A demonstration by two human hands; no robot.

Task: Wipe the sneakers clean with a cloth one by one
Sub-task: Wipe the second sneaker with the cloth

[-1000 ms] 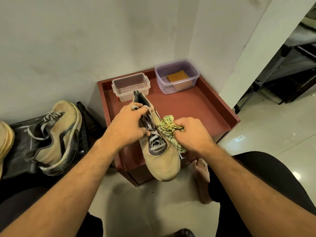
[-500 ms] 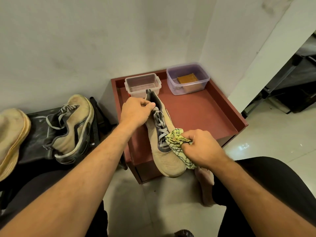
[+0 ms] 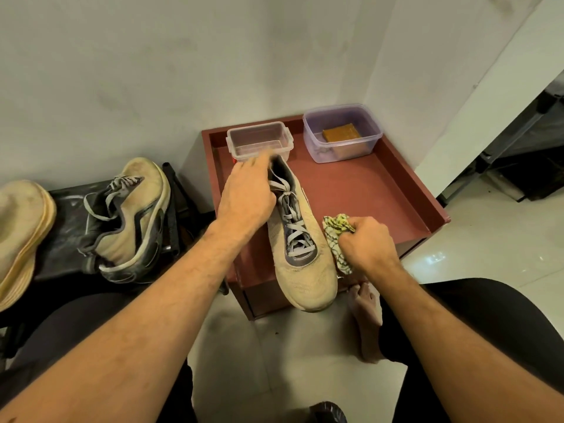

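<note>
Far left of the red tray table: a tan hat-like shape at the frame edge, then a second beige sneaker lying on its side on a black surface. At the table's left side: left hand over the heel end of the beige sneaker, fingers blurred, grip impossible to tell, toe overhanging the table's front edge. Just right of that shoe: right hand fisted around a yellow-green patterned cloth; at the table's back, a clear container and a purple-tinted tub with a brown block inside.
</note>
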